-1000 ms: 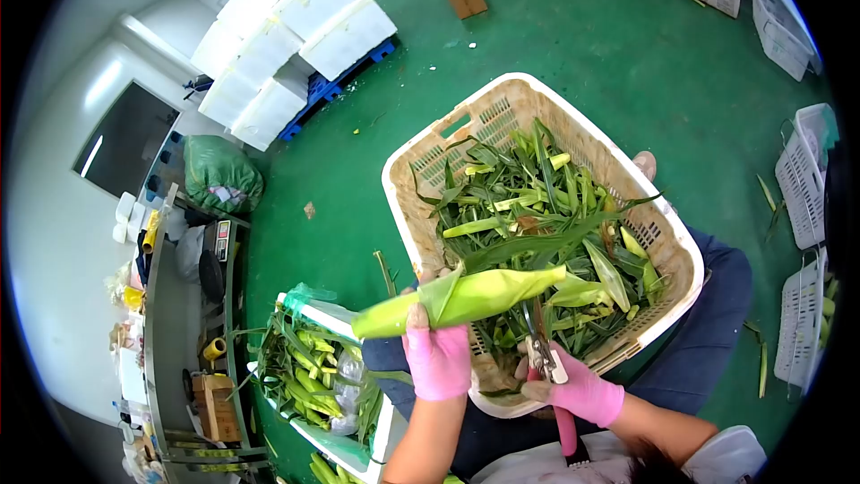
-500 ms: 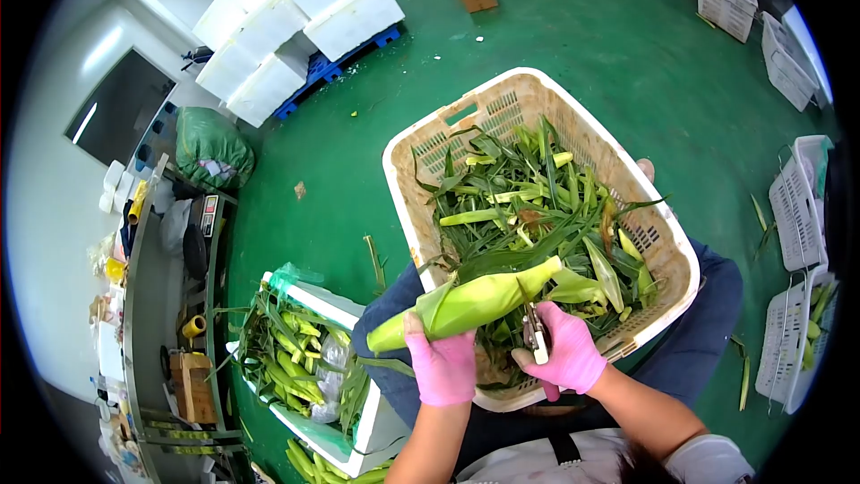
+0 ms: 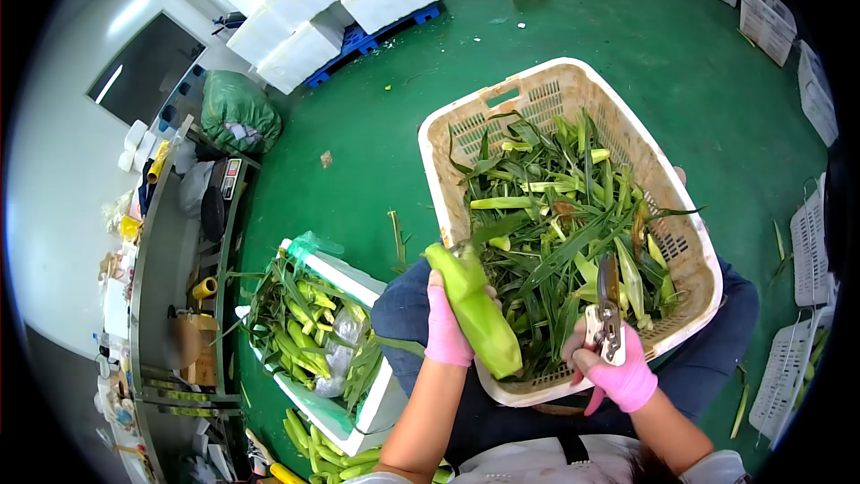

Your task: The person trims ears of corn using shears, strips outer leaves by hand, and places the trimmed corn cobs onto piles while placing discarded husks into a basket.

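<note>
My left hand, in a pink glove, is closed around an ear of corn in its green husk. The ear is tilted, one end up at the left and the other low at the right. Pruning shears with pale handles sit in my gloved right hand, blades pointing up and apart from the corn. Both hands are over the near side of a white plastic basket. Inside it lies a heap of cut husks and leaves.
Left of my legs stands a white foam box with corn and a clear bag in it. More corn ears lie below it. Shelving lines the left wall, foam boxes are stacked at the back, and crates stand right.
My left hand has turned the corn, so its other end now points down right. The shears have moved away from the ear, to the right, with their blades now up. The whole view has shifted.
</note>
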The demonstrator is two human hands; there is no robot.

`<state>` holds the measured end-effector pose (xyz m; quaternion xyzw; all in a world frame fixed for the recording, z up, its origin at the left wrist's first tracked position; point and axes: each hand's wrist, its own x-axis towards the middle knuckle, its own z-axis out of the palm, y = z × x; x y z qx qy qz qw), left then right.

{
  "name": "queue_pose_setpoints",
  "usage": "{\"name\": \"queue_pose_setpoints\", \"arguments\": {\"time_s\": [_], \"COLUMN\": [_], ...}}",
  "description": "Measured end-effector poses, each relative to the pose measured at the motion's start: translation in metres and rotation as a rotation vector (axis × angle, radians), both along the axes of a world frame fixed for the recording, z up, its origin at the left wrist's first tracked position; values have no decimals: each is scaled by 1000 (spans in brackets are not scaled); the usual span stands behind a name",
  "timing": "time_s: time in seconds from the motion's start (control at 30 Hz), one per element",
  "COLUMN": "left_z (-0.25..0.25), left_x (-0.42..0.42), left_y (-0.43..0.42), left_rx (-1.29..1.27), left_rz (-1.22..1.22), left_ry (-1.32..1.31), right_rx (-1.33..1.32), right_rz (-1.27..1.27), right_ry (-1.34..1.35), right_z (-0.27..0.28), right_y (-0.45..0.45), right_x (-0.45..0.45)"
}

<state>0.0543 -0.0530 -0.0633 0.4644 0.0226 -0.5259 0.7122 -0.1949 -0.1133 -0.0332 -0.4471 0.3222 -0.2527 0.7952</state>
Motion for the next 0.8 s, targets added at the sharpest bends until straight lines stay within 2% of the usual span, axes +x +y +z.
{"name": "queue_pose_setpoints", "arguments": {"time_s": [0.03,0.07,0.13,0.2,0.23,0.3,0.37,0.4,0.43,0.47,0.5,0.53,0.57,0.63,0.67,0.7,0.73,0.77,0.8], "left_z": [8,14,20,18,19,11,2,18,1,10,22,20,17,22,20,5,2,-12,2], "left_x": [-8,-14,-21,-30,-34,-24,-3,10,44,69,92,112,125,129,121,114,98,86,57], "left_y": [-1,2,7,8,10,18,35,47,71,92,119,170,227,325,375,441,493,556,581], "left_rx": [51,62,46,-37,-72,-73,11,-16,-68,-13,34,24,14,213,245,356,529,850,1248], "left_rz": [-1,-96,-281,-265,-230,-22,222,343,506,734,960,926,888,896,901,819,802,741,587], "left_ry": [-108,-182,-306,-292,-274,-309,-367,-446,-331,-278,-218,-230,-240,-279,-206,-227,-290,-416,-497], "right_rx": [-154,-281,-639,-1026,-1150,-1170,-1012,-917,-1003,-912,-966,-854,-879,-1002,-998,-1124,-1119,-1111,-927], "right_rz": [-24,166,65,105,153,214,157,192,67,42,-64,-69,-102,-67,-100,-82,-152,-222,-211], "right_ry": [8,170,87,84,212,419,276,251,249,278,345,360,368,650,748,817,825,834,659], "right_z": [1,14,11,21,12,9,8,13,16,7,6,-7,-28,-56,-83,-80,-88,-102,-123], "right_y": [-6,-19,-26,-42,-44,-33,-22,-22,-18,-21,-26,-40,-57,-89,-109,-115,-117,-120,-129], "right_x": [4,3,31,51,58,61,48,37,27,14,7,-2,-10,-27,-35,-38,-39,-41,-48]}}
